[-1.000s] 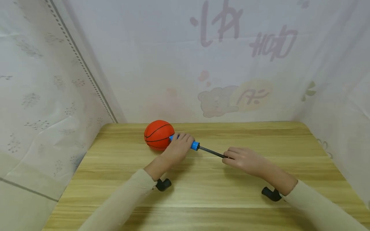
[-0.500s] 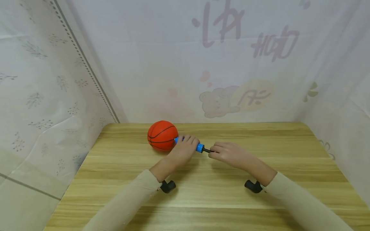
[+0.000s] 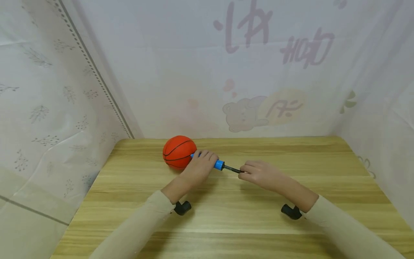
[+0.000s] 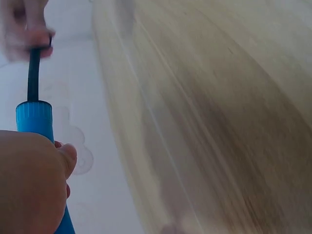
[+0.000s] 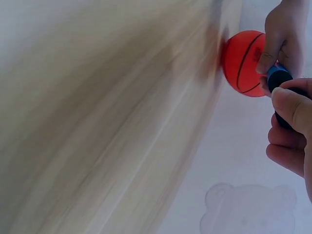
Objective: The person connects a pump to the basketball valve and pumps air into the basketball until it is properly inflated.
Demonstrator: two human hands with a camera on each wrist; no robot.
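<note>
My left grip (image 3: pixel 198 168) held a blue cylindrical pump (image 3: pixel 219 165); my right grip (image 3: pixel 260 175) pinched its slim black rod (image 3: pixel 231 168). Left of both, a round, black-lined red ball (image 3: pixel 178 151) sat on the wood-grained bench (image 3: pixel 233 216).

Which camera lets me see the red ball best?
The head view: the red ball shows almost whole. In the right wrist view, the left hand hides part of it; the left wrist view doesn't show it.

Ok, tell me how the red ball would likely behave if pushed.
Being round, the red ball would probably roll rather than slide. The table looks flat and smooth, so the ball might travel easily. The blue pump in the left hand seems to meet it, which could hinder rolling that way.
</note>
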